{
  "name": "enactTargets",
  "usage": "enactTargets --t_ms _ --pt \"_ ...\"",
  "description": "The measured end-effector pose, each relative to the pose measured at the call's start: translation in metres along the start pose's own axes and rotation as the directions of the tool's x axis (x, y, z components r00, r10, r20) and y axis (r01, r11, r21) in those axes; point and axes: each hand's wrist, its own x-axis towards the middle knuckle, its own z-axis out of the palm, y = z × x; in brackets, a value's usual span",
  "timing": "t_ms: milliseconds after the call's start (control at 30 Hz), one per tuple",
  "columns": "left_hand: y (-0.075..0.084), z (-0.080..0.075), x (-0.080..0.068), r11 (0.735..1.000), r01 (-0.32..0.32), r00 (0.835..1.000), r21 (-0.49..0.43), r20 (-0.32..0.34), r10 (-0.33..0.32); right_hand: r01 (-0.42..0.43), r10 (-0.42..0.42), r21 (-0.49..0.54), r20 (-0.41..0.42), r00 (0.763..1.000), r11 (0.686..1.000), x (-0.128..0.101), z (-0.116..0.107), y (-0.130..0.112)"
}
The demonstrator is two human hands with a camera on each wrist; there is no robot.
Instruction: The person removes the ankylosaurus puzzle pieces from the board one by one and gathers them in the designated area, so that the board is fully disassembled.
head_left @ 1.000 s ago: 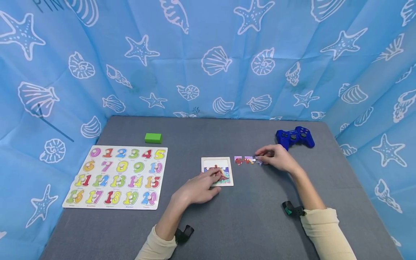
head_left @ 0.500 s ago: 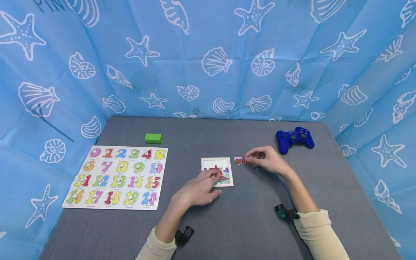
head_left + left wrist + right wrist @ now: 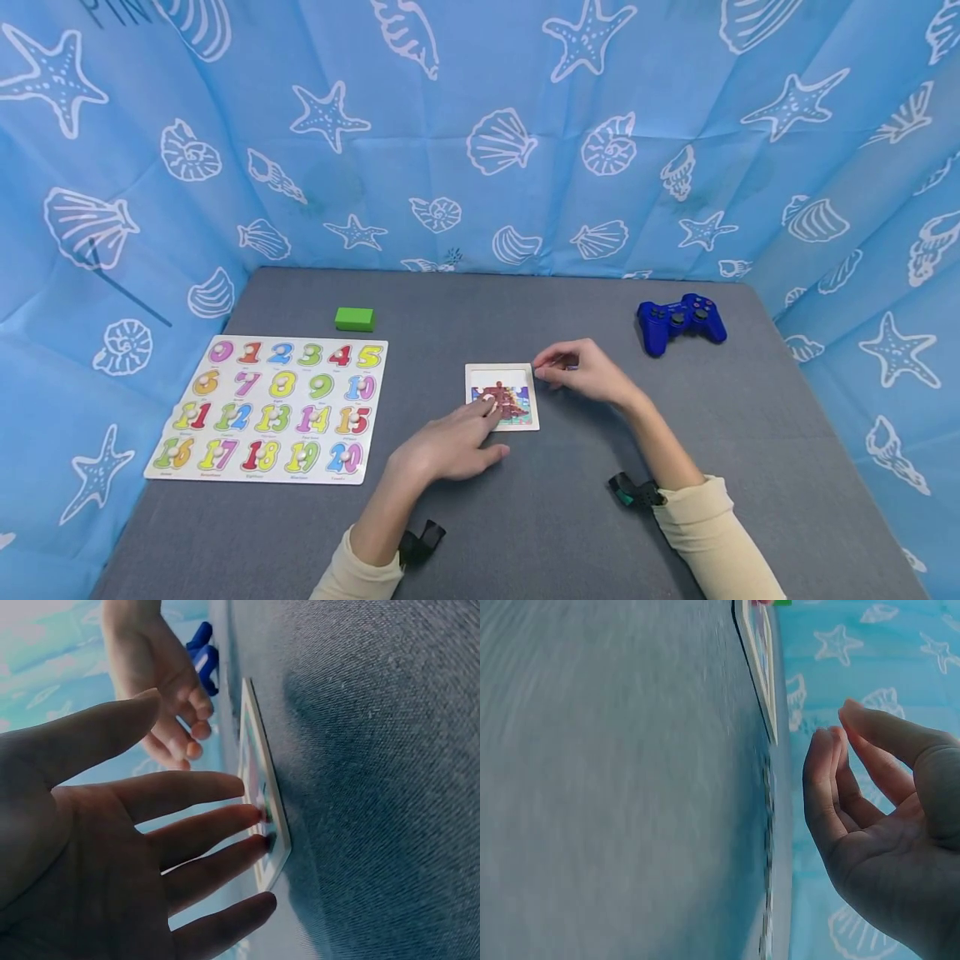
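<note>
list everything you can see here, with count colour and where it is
small picture puzzle tray: 1, white frame with a multicolour picture, centre of the mat
number puzzle board: 1, white with multicolour numbers, left side
block: 1, green, far left, beyond the number board
game controller: 1, blue, far right
table mat: 1, grey, under everything
backdrop: 1, blue with white shells and starfish, around the table
left hand: 1, straight fingertips on the small tray
right hand: 1, by the tray's right edge, fingers curled

Head cam high, looking down-fwd, wrist cams low, close, all share small puzzle tray (image 3: 502, 397).
</note>
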Motion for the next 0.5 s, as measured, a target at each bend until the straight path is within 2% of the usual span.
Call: enactTargets --t_ms 200,500 --pt "0.000 -0.003 -0.003 1.000 0.013 1.000 -0.028 0.024 -0.012 0.010 -0.011 0.004 0.059 0.998 1.000 0.012 0.019 -0.006" --pt "-0.005 -0.002 -0.007 0.998 -0.009 1.000 -0.062 0.018 0.010 0.096 -0.084 -0.084 0.133 0.988 0.992 0.033 0.048 -0.018"
